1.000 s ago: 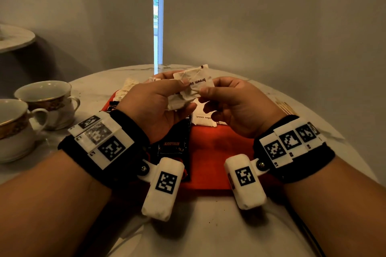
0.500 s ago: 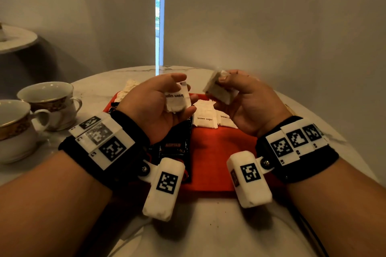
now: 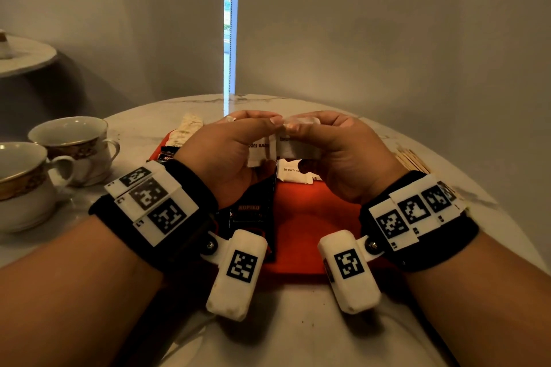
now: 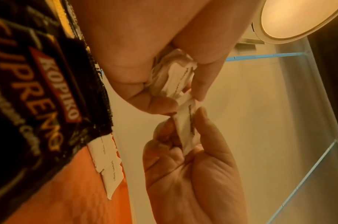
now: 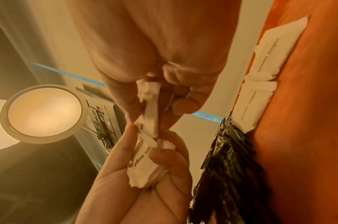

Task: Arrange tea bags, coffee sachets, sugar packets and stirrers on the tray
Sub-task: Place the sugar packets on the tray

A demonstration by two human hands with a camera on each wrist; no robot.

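Both hands raised above the far half of the red tray (image 3: 301, 235), which sits mid-desk (image 3: 298, 331). Left hand (image 3: 229, 155): thumb and fingers (image 4: 160, 104) curled round a crumpled bunch of brown sugar packets (image 3: 258, 152), pinching them. Right hand (image 3: 337, 152): thumb and forefinger pinch one sugar packet (image 3: 293, 147); that packet's near edge touches the left bunch, fingertips of the two hands almost meeting. On the tray: two loose brown sugar packets (image 5: 268, 56) side by side near its far edge, black Kopiko coffee sachets (image 3: 253, 202) along its left side. Wooden stirrers (image 3: 413, 159) lie on the desk off the tray's right edge. Two teacups (image 3: 71, 146) at the desk's left edge.
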